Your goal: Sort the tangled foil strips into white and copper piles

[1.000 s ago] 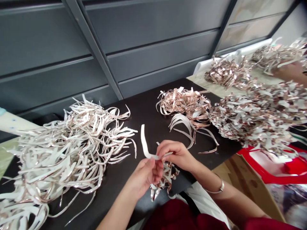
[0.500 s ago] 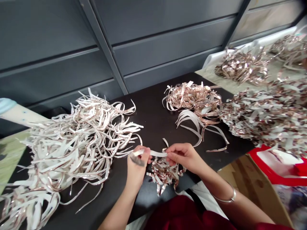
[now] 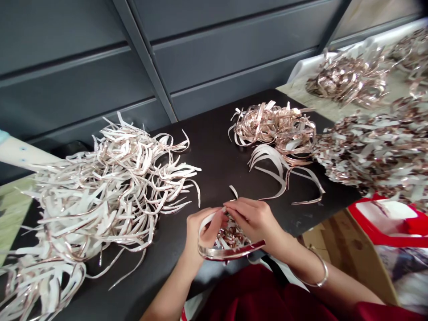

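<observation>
My left hand [image 3: 200, 229] is closed on a long strip [image 3: 227, 253], white on one side and shiny rose-gold on the other, which loops out below the hand. Its fingertips meet those of my right hand [image 3: 252, 218], pinched at the strip's end. Under both hands lies a small heap of crinkled rose-gold pieces [image 3: 232, 234], partly hidden. Left of the hands, a large pile of loose white and rose-gold strips [image 3: 110, 191] spreads over the black table [image 3: 214, 165]. A bundle of rose-gold strips [image 3: 267, 125] lies beyond my right hand.
On the right is a big heap of cut strips [image 3: 377, 151], with another rose-gold heap [image 3: 351, 80] behind it. A red-rimmed container [image 3: 377, 236] and a cardboard box [image 3: 351, 249] stand at the lower right. Grey panels [image 3: 234, 58] rise behind the table.
My hands have come together, fingertips meeting where a stretch of strip ran between them before. The strip now hangs in a loop below my left hand. The view has shifted slightly.
</observation>
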`<state>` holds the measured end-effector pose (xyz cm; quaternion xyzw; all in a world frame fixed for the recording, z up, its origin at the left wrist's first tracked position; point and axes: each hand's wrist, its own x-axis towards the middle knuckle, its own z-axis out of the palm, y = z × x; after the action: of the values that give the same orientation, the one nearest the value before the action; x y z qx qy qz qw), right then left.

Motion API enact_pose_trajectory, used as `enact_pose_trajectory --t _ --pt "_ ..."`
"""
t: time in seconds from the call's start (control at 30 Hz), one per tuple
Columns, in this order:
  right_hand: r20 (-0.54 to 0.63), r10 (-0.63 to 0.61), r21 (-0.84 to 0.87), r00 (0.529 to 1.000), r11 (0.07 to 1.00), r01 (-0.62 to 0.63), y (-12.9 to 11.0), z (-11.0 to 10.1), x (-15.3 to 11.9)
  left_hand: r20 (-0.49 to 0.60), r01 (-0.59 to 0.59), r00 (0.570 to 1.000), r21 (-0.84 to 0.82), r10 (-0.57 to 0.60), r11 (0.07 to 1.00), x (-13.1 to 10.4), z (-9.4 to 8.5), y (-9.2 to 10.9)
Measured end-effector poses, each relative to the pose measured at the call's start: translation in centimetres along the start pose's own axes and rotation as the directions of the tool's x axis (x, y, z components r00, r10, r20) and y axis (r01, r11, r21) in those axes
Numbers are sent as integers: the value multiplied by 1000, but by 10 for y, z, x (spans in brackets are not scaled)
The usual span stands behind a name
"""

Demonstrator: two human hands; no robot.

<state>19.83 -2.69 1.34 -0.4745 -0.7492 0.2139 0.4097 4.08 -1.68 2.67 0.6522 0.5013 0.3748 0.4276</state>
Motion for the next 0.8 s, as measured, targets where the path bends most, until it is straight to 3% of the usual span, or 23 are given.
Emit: enact_pose_trajectory --t 0.2,0.47,0.67,0.8 --pt "90 -45 -143 995 988 57 -2 -4 1 30 -96 995 38 95 995 -2 3 -4" --pt "291 9 -410 957 905 116 -12 -10 12 80 -209 976 116 201 971 -8 3 -10" --pt "183 -45 -381 982 917 113 -6 -2 12 55 -158 986 82 154 984 -6 4 -8" --pt "75 10 -146 997 989 1 4 -4 10 7 34 999 -35 -34 999 -4 6 -3"
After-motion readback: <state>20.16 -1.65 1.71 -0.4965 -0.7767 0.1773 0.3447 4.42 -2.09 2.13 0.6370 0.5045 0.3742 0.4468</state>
